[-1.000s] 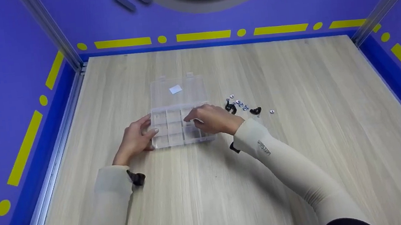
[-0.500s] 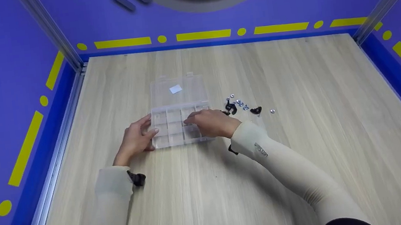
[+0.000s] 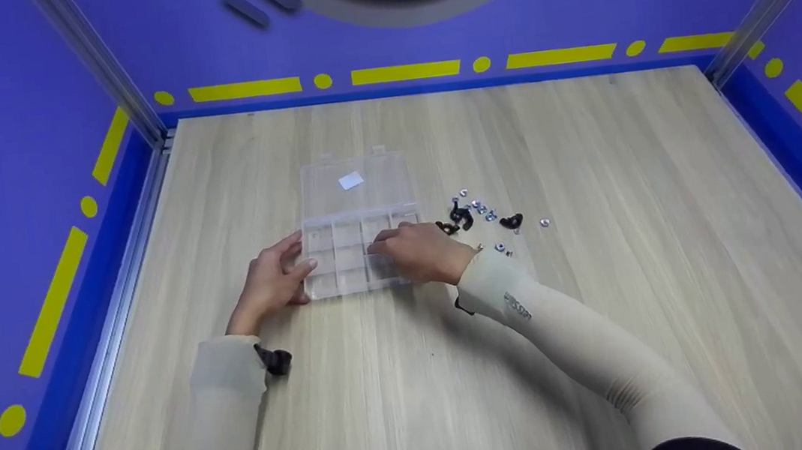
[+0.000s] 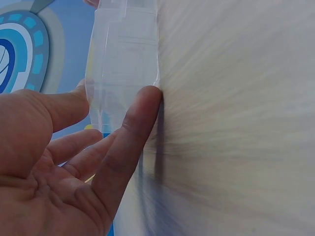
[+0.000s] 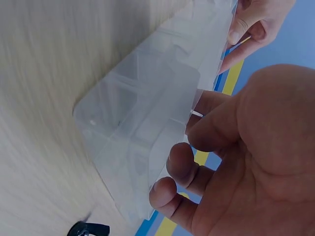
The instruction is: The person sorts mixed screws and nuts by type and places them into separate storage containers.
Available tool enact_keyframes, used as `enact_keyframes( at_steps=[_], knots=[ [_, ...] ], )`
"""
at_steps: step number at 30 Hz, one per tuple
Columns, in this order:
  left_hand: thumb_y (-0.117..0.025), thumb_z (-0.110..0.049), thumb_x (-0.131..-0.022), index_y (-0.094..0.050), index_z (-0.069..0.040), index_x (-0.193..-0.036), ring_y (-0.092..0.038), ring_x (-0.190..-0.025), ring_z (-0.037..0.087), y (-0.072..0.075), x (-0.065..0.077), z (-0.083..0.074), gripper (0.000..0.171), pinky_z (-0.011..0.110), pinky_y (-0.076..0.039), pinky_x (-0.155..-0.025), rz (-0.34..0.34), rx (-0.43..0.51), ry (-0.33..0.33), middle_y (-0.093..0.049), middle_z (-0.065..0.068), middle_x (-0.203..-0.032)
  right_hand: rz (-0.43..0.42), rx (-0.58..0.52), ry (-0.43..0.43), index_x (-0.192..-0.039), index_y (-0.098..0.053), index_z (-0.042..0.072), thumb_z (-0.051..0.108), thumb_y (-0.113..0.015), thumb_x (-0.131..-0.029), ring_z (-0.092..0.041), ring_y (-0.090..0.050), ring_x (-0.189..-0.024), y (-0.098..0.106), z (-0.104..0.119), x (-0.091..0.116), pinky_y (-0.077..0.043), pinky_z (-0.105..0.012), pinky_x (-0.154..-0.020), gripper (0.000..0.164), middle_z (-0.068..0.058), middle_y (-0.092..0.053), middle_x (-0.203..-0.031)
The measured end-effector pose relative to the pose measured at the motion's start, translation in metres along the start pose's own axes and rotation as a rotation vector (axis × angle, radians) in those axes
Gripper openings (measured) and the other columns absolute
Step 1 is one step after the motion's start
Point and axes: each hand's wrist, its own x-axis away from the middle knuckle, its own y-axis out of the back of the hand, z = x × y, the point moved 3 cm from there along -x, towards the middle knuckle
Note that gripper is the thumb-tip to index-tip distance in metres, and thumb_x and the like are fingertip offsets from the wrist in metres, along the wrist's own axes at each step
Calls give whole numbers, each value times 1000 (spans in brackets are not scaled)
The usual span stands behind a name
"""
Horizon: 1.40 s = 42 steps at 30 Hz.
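Observation:
A clear plastic compartment box [image 3: 354,289] lies on the table with its lid [image 3: 380,178] folded back. My left hand [image 3: 267,279] holds its left side, thumb over the rim; the left wrist view shows the fingers along the box's outer wall [image 4: 128,54]. Over the right-hand compartments, my right hand [image 3: 423,251] has thumb and forefinger brought together. A small bright piece [image 5: 197,113] shows between those fingertips in the right wrist view; its kind is unclear. The other right fingers curl near the box's edge.
Right of the box lie several small silver nuts or screws [image 3: 482,208] and curved black parts [image 3: 461,215]. Another black part [image 3: 512,221] lies farther right, with a single silver piece [image 3: 545,223] beyond. A white label [image 3: 351,180] is on the lid.
My right hand has drawn slightly toward me over the compartments, uncovering a black part and small metal pieces beside the wrist. The left hand and the box stay in place.

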Motion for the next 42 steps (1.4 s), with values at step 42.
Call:
enact_keyframes(
  at_steps=[42],
  knots=[
    [-64,-17,-103,-31,-9,-162,-69,-58,19,-1,4,2,68,26,-54,-56,28,-31,-21,-64,18,-136,-475,-309,-82,-124,-72,0,-1,-62,-99,-25,-67,-92,32,-106,72,-56,-37,-78,27,-15,-70,-120]
  ],
)
